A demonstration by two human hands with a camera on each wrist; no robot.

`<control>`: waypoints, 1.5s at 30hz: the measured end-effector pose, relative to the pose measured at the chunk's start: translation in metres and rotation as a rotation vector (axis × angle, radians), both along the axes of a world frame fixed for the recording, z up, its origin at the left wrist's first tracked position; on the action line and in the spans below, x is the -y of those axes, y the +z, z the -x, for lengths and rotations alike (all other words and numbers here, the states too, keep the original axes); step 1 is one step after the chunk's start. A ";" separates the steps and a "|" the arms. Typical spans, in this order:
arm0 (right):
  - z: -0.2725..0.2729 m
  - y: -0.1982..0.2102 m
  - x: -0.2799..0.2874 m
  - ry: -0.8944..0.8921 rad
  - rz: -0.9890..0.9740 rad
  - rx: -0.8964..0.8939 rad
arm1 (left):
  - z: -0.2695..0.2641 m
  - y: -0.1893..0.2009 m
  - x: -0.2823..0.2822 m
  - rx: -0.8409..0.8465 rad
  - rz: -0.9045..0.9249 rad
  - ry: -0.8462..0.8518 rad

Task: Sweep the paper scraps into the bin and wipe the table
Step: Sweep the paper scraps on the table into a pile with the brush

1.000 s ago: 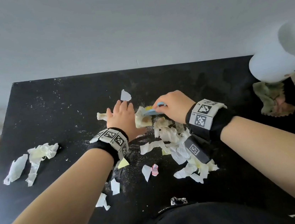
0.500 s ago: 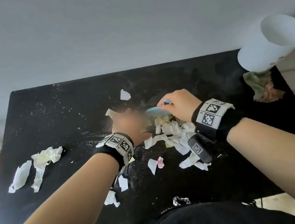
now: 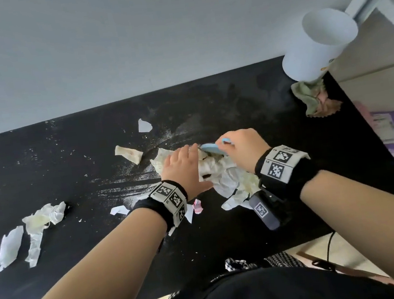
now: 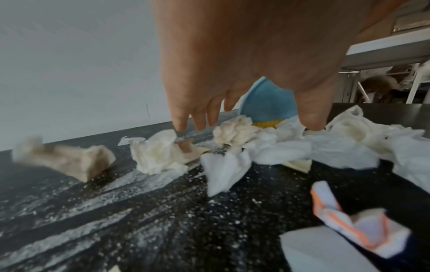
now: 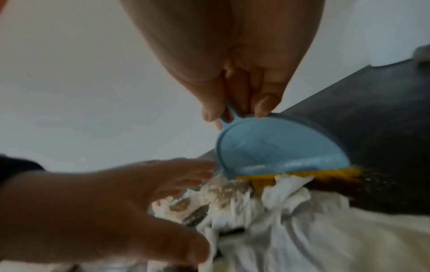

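A heap of crumpled white paper scraps (image 3: 226, 178) lies mid-table on the black table (image 3: 69, 165). My left hand (image 3: 186, 154) hovers flat over the heap's left side with fingers straight, fingertips (image 4: 181, 125) just above the scraps (image 4: 279, 147). My right hand (image 3: 231, 142) grips the handle of a small blue brush (image 3: 212, 148). Its yellow bristles (image 5: 302, 174) press into the heap's far edge (image 5: 291, 211). The left hand (image 5: 116, 202) nearly meets the brush (image 5: 279, 147). A white bin (image 3: 319, 44) stands at the back right corner.
Loose scraps lie at the far left (image 3: 27, 232), beside the heap (image 3: 129, 153) and further back (image 3: 144, 125). A pink scrap (image 3: 197, 206) sits near my left wrist. A crumpled green-pink cloth (image 3: 316, 101) lies by the bin. White dust streaks the tabletop.
My left hand moved right toward the brush and the heap is bunched tighter between both hands. One tan scrap stayed behind on the left. The head view tilted.
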State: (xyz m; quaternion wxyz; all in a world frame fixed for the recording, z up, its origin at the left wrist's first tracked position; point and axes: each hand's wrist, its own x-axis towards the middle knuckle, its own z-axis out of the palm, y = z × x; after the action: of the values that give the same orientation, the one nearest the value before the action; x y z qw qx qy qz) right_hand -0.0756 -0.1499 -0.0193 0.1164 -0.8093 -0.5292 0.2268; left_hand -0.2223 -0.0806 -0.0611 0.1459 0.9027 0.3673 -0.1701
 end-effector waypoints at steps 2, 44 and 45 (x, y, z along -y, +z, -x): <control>-0.009 0.011 0.003 -0.044 -0.072 -0.061 | -0.002 0.001 0.005 -0.006 -0.015 0.013; -0.038 0.012 0.125 -0.128 -0.038 0.109 | -0.023 -0.009 0.115 -0.155 -0.096 0.033; -0.029 0.009 0.126 -0.078 -0.020 0.087 | -0.022 -0.009 0.116 -0.151 -0.100 0.037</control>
State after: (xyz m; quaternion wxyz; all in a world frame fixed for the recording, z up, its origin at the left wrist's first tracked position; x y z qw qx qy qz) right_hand -0.0464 -0.2760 -0.0105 0.1102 -0.8370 -0.5042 0.1816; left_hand -0.1999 -0.1968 -0.0705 0.0758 0.8865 0.4019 -0.2166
